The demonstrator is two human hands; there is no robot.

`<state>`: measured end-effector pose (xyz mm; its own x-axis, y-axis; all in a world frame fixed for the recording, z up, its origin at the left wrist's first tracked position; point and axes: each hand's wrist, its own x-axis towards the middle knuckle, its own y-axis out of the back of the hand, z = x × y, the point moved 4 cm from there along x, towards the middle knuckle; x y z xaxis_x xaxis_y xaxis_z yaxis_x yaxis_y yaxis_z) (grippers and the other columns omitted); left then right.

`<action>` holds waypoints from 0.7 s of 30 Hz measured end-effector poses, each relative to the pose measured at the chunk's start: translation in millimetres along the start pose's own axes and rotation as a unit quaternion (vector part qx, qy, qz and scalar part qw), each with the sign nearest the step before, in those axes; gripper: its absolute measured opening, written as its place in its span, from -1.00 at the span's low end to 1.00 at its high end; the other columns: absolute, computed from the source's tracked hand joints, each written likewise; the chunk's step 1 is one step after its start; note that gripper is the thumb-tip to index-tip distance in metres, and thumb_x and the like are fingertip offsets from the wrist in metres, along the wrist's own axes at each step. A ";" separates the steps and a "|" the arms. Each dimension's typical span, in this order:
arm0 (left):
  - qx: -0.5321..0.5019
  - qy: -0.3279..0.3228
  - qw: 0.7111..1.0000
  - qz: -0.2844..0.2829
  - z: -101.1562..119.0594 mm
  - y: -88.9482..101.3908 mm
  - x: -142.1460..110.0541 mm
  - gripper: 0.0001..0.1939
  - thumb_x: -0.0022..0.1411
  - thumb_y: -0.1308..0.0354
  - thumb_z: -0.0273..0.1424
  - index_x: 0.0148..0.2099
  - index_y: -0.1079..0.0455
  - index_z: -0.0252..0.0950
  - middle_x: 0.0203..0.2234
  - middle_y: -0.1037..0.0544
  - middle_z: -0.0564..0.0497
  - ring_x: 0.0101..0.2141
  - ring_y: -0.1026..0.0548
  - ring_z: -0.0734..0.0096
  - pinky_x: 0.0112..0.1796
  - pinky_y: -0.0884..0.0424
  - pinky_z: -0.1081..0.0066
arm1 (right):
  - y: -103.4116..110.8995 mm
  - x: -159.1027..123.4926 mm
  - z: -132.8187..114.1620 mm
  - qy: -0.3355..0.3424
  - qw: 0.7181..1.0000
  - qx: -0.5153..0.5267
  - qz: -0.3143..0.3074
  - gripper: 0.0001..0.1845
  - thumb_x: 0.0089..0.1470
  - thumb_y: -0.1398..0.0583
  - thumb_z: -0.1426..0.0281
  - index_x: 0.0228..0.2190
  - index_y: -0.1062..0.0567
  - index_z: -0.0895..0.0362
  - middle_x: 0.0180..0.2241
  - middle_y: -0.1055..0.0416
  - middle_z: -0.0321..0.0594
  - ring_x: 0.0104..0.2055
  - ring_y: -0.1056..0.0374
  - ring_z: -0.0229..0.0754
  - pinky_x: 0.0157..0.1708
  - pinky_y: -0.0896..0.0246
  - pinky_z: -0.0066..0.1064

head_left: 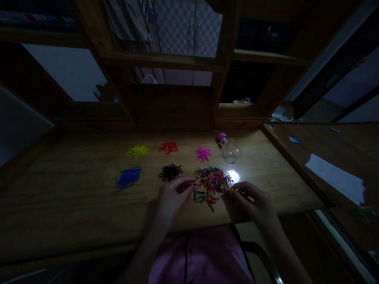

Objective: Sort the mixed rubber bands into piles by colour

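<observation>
A heap of mixed-colour rubber bands [211, 179] lies on the desk between my hands. At the heap's left edge my left hand [173, 197] is closed, thumb and forefinger pinched on what looks like a yellow rubber band. My right hand [254, 199] pinches at the right edge, where yellow bands show by its fingertips. Sorted piles lie further left and back: black bands [171, 172], blue bands [128, 178], yellow bands [138, 150], red bands [169, 147] and pink bands [203, 154]. The dim light hides exactly which bands the fingers hold.
A clear bulb-shaped bottle [229, 150] with a pink cap lies behind the heap. The wooden desk [83, 205] has shelves [174, 61] rising along its back. To the right, a white paper strip [336, 177] rests on another wooden surface.
</observation>
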<state>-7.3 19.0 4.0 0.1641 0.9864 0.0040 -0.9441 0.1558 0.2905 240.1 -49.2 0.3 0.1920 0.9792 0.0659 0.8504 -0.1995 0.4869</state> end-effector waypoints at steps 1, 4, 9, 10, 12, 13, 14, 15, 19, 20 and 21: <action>0.026 -0.011 1.000 0.011 0.2 2.2 -0.6 -0.88 0.12 -0.27 -0.39 -0.24 -0.58 -0.22 -0.29 -0.67 0.03 -0.24 -0.61 0.30 -0.17 -0.51 0.38 | 0.0 0.3 -0.1 -0.002 1.000 -0.001 0.002 -0.77 0.10 -0.27 0.18 -0.31 -0.52 0.09 -0.38 -0.50 -0.22 -0.38 -0.41 -0.19 -0.37 -0.36 -0.42; 0.109 -0.049 0.990 0.070 -1.1 16.6 -1.5 -0.88 0.18 -0.23 -0.36 -0.23 -0.57 -0.16 -0.28 -0.66 0.06 -0.24 -0.60 0.29 -0.17 -0.50 0.36 | -0.1 2.0 0.7 -0.005 1.000 -0.006 0.002 -0.75 0.10 -0.26 0.17 -0.29 -0.53 0.09 -0.41 -0.51 -0.21 -0.38 -0.43 -0.16 -0.38 -0.36 -0.41; 0.252 -0.102 0.947 0.169 -6.8 48.5 2.6 -0.82 0.27 -0.14 -0.37 -0.12 -0.53 -0.15 -0.17 -0.62 0.01 -0.16 -0.56 0.23 -0.08 -0.44 0.25 | 0.3 3.9 2.3 -0.003 1.000 -0.003 0.008 -0.76 0.11 -0.25 0.18 -0.28 -0.54 0.09 -0.38 -0.54 -0.19 -0.35 -0.47 -0.12 -0.36 -0.38 -0.37; 0.269 -0.114 0.941 0.170 -6.9 51.1 3.9 -0.82 0.28 -0.13 -0.37 -0.12 -0.52 -0.16 -0.17 -0.61 0.00 -0.15 -0.55 0.21 -0.08 -0.44 0.23 | -0.1 3.9 2.3 -0.002 1.000 -0.004 0.005 -0.76 0.12 -0.24 0.19 -0.27 -0.54 0.09 -0.36 -0.55 -0.19 -0.33 -0.47 -0.11 -0.34 -0.38 -0.36; 0.289 -0.135 0.935 0.158 -5.6 50.8 5.7 -0.82 0.29 -0.12 -0.38 -0.10 -0.51 -0.18 -0.17 -0.59 -0.02 -0.13 -0.53 0.20 -0.05 -0.42 0.21 | -0.4 3.8 2.2 -0.001 1.000 -0.005 0.007 -0.77 0.13 -0.24 0.20 -0.26 -0.54 0.09 -0.34 -0.56 -0.19 -0.31 -0.48 -0.10 -0.33 -0.38 -0.36; 0.291 -0.143 0.934 0.151 -4.1 48.5 5.6 -0.81 0.29 -0.12 -0.38 -0.09 -0.50 -0.18 -0.16 -0.58 -0.02 -0.11 -0.52 0.20 -0.03 -0.41 0.20 | -0.4 3.7 2.2 0.000 1.000 -0.005 0.011 -0.77 0.13 -0.24 0.20 -0.26 -0.54 0.08 -0.34 -0.56 -0.19 -0.31 -0.48 -0.10 -0.34 -0.37 -0.37; 0.287 -0.151 0.935 0.143 -2.0 44.8 4.7 -0.81 0.29 -0.12 -0.39 -0.08 -0.49 -0.18 -0.14 -0.57 -0.02 -0.09 -0.50 0.21 -0.01 -0.40 0.20 | -0.4 3.6 2.1 0.000 1.000 -0.004 0.015 -0.77 0.12 -0.24 0.20 -0.25 -0.54 0.08 -0.33 -0.56 -0.19 -0.30 -0.48 -0.10 -0.34 -0.37 -0.37; 0.279 -0.157 0.938 0.131 0.4 40.1 3.3 -0.81 0.30 -0.10 -0.41 -0.07 -0.48 -0.18 -0.12 -0.56 -0.02 -0.07 -0.49 0.23 0.01 -0.38 0.21 | -0.2 3.6 1.8 -0.001 1.000 -0.002 0.019 -0.77 0.12 -0.24 0.20 -0.25 -0.55 0.07 -0.33 -0.55 -0.19 -0.30 -0.48 -0.10 -0.34 -0.37 -0.37; 0.231 -0.167 0.958 0.029 11.0 16.8 -7.8 -0.81 0.32 -0.08 -0.46 -0.10 -0.48 -0.17 -0.14 -0.52 0.01 -0.09 -0.48 0.31 -0.02 -0.41 0.29 | 1.8 3.3 -2.5 0.002 1.000 -0.005 0.029 -0.78 0.14 -0.23 0.20 -0.28 -0.57 0.07 -0.31 -0.55 -0.19 -0.27 -0.48 -0.10 -0.33 -0.36 -0.37; 0.219 -0.166 0.961 -0.008 13.6 11.2 -11.7 -0.81 0.32 -0.09 -0.46 -0.10 -0.49 -0.16 -0.15 -0.52 0.02 -0.10 -0.48 0.31 -0.04 -0.42 0.31 | 2.7 3.2 -4.0 0.006 0.999 -0.005 0.031 -0.78 0.15 -0.22 0.21 -0.28 -0.57 0.07 -0.31 -0.55 -0.19 -0.27 -0.48 -0.10 -0.32 -0.36 -0.37; 0.209 -0.165 0.963 -0.044 16.3 6.0 -15.9 -0.81 0.31 -0.10 -0.46 -0.10 -0.49 -0.16 -0.16 -0.52 0.02 -0.11 -0.49 0.32 -0.06 -0.42 0.32 | 3.4 3.1 -5.1 0.009 0.999 -0.006 0.032 -0.78 0.15 -0.22 0.21 -0.28 -0.57 0.07 -0.31 -0.55 -0.19 -0.26 -0.48 -0.10 -0.31 -0.36 -0.37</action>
<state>-10.9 3.4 21.3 0.3852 0.8898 0.2446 -0.7360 0.1363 0.6632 241.1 -46.7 6.6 0.2381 0.9647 0.1125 0.8307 -0.2623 0.4911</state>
